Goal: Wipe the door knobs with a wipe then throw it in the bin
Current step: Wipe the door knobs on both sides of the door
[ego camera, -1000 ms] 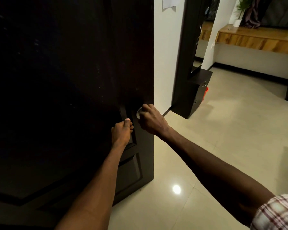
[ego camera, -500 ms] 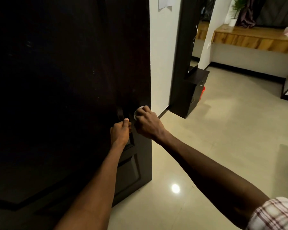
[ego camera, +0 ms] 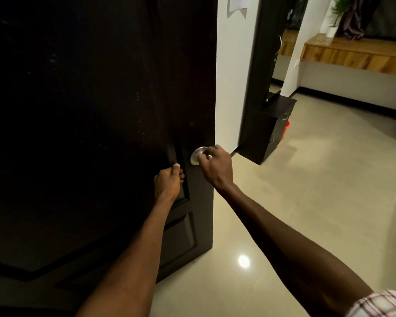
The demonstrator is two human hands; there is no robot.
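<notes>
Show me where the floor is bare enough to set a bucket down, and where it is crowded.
Bare: the tiled floor right of the door, between its edge and the bench, and the patch under the right arm. Crowded: around the knob, where the right hand grips it and the left hand rests on the door; also by the cabinet.

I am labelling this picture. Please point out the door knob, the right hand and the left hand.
door knob (ego camera: 196, 155), head view, on its round silver plate.
right hand (ego camera: 216, 167), head view, on the back of the hand.
left hand (ego camera: 168, 181), head view, on the back of the hand.
</notes>
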